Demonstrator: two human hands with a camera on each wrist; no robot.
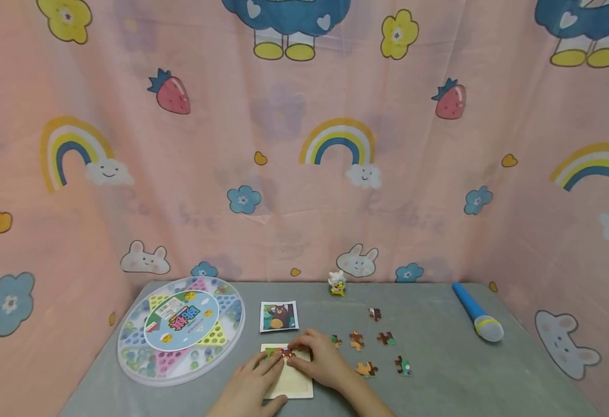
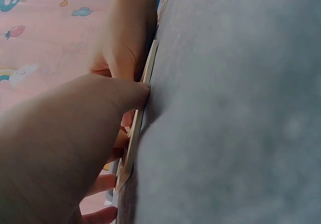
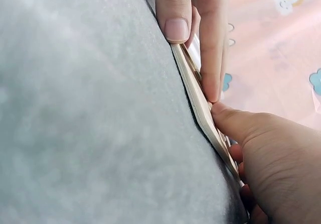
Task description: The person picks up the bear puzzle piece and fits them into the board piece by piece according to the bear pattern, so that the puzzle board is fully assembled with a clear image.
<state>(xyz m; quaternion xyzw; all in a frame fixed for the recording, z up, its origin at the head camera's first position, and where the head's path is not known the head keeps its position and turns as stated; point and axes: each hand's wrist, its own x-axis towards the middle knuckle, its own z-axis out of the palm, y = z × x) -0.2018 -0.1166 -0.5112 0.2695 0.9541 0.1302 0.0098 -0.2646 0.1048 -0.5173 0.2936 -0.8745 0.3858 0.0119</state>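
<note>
A pale wooden puzzle tray (image 1: 295,384) lies on the grey table, with a few coloured pieces along its far edge. My right hand (image 1: 326,360) reaches over the tray's far right part, thumb and index finger bent about a brown puzzle piece (image 1: 286,353). Extended fingers of my left hand (image 1: 251,383) rest on the tray beside that piece, and its thumb touches the near edge. In the left wrist view the left thumb (image 2: 135,94) lies against the tray's rim. The right wrist view shows the right thumb (image 3: 228,117) meeting a left fingertip; the piece is hidden there.
Several loose puzzle pieces (image 1: 356,340) are scattered right of the tray. Behind it lies a bear picture card (image 1: 279,317). A round Chinese checkers set (image 1: 182,330) is at left, a small figurine (image 1: 337,282) at the back, a blue toy microphone (image 1: 477,313) at right.
</note>
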